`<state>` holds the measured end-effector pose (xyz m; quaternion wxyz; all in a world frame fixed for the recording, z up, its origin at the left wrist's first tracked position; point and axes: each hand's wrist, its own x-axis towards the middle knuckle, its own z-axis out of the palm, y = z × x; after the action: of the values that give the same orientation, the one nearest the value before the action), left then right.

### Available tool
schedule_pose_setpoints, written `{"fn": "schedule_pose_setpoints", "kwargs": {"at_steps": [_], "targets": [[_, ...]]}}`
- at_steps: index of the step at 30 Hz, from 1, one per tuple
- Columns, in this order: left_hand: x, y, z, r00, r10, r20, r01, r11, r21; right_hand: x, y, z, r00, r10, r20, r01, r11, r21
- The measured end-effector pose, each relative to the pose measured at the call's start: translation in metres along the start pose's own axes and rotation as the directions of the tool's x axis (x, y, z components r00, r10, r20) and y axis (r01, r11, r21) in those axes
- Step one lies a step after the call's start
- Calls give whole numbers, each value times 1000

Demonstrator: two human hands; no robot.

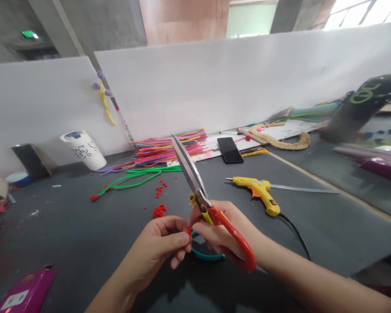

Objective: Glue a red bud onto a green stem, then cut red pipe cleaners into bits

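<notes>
red piece pinched beside upraised scissors

head view: the left hand (164, 239) has its grip clamped on a small red piece (189, 233), thumb against fingers, above the dark counter (117, 234). the right hand (217, 233) has its grip clamped on a pair of scissors (202, 198), the red handles around the palm side and the long blades pointing up and away, leaning to the left. the right fingertips are just beside the red piece; whether they touch it, i cannot tell. a teal curved handle (208, 255) shows beneath the hands, partly hidden.

just beyond the left hand lies a little heap of red scraps (159, 211), with a few loose red bits (158, 192) farther off. green stems (153, 170) run leftward to a red tip (94, 198), near a bundle of mostly pink stems (164, 150). to the right of the hands, a yellow glue gun (262, 191) lies on its side, a pale stick (304, 189) jutting from its back. a black phone (230, 150) lies behind it. a white cup (84, 150) leans into view at left, and a purple case (28, 290) sits in the near left corner.
</notes>
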<state>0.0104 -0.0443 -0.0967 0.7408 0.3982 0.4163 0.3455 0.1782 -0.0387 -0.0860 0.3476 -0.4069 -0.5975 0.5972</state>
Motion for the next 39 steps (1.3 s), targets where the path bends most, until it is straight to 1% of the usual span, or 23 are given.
{"fn": "schedule_pose_setpoints", "kwargs": {"at_steps": [4,6,8,10,12,16,18,21,23,24,26,29,31,32,34,37,39], "targets": [[2,-1,2,1000,-20,6,20,998,59,0,0,0,999,37,33,-36,999,-20],[2,-1,3,1000,-9,-13,10,997,76,0,1,1,999,34,43,-33,999,-17],[2,0,4,993,74,-88,-64,992,113,0,1,1,999,25,31,-24,999,-28],[1,2,5,964,195,-179,-156,965,210,1,2,2,1000,23,-5,-24,997,-70],[1,4,6,941,260,-217,-183,930,319,2,5,2,999,15,-39,-20,992,-124],[2,1,6,958,228,-175,-128,884,449,5,10,3,997,-23,-70,9,980,-198],[3,-2,6,964,224,-140,-119,841,527,7,11,3,997,-20,-78,2,975,-221],[3,-3,5,958,276,-81,-155,733,662,7,11,2,996,-2,-90,-20,969,-245],[2,-2,6,942,327,-75,-183,689,701,7,12,1,996,-1,-85,-19,971,-238],[2,-1,6,935,343,-86,-190,692,696,7,12,1,997,-7,-79,-12,973,-230],[2,0,6,933,340,-117,-186,735,652,7,14,1,996,-37,-77,17,970,-242],[3,1,6,951,249,-183,-102,813,573,7,15,3,990,-92,-103,54,946,-321],[3,0,6,962,174,-212,-33,840,542,7,14,4,986,-108,-127,56,934,-354],[4,-1,7,963,165,-213,-25,841,541,7,14,4,985,-108,-135,54,934,-354],[3,-1,7,959,208,-191,-63,817,574,7,14,5,985,-106,-139,55,941,-334],[2,-2,7,943,313,-116,-159,727,667,7,15,5,991,-75,-112,44,966,-256],[1,-2,5,945,320,-75,-169,670,723,7,15,3,994,-41,-101,19,977,-211]]}}
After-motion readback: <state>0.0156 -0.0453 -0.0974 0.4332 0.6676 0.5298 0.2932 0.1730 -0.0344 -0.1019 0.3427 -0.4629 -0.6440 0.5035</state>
